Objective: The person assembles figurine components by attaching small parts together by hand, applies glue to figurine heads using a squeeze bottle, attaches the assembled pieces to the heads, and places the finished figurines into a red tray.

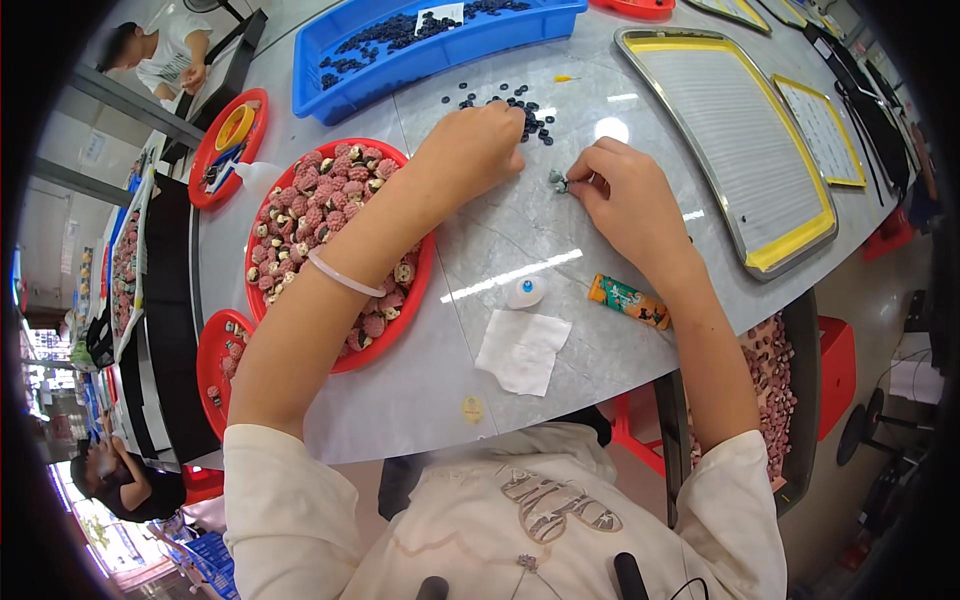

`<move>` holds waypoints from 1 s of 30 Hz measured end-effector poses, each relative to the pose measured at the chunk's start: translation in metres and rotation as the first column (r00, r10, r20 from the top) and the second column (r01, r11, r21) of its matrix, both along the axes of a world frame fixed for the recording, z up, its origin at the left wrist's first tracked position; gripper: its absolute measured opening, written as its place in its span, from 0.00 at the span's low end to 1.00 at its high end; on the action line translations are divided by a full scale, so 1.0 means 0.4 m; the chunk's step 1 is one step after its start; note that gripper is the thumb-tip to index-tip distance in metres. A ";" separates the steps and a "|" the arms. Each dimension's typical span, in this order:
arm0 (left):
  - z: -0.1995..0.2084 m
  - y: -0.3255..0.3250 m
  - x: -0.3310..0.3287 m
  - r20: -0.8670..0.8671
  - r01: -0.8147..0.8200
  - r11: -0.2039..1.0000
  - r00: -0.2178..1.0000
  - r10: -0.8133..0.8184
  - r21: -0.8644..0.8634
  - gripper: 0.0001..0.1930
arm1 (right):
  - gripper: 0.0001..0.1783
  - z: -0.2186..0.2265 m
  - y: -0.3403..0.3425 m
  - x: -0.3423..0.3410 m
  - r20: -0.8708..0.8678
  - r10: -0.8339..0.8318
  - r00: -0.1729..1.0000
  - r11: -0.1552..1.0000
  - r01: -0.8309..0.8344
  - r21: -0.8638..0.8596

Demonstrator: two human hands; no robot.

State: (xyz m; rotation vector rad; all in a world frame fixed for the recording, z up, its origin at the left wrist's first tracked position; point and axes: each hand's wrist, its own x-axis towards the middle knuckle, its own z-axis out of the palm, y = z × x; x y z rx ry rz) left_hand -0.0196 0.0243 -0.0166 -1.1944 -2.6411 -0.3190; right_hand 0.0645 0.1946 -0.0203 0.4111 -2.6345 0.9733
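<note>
My left hand is at the near left edge of a loose scatter of small dark ring-like discs on the grey table. Its fingers are curled, and the hand itself hides the tips. To the right, my right hand has thumb and forefinger pinched together beside a small grey-green lump. A tiny dark bit shows at those fingertips, too small to name. Under my left forearm stands a red round tray heaped with pink, bumpy-capped little figures with cream and dark parts.
A blue tray of more dark discs lies at the back. Right of my hands is a yellow-edged metal tray. Nearer are a small white bottle, a white cloth and a green-orange tube. Another person sits far left.
</note>
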 end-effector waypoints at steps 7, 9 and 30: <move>0.121 -0.040 0.105 0.311 -0.034 0.973 0.950 -0.039 0.227 0.06 | 0.03 0.002 0.019 0.012 -0.017 -0.043 0.999 0.973 0.038 -0.229; 0.167 -0.057 0.158 0.470 -0.125 0.922 0.880 -0.067 0.367 0.05 | 0.03 0.010 0.032 0.019 0.008 -0.025 1.000 0.950 0.027 -0.312; 0.116 -0.093 0.515 0.304 -0.184 0.423 0.923 -0.236 0.887 0.05 | 0.10 0.134 -0.129 0.313 -0.020 0.497 0.868 0.420 -0.261 -0.869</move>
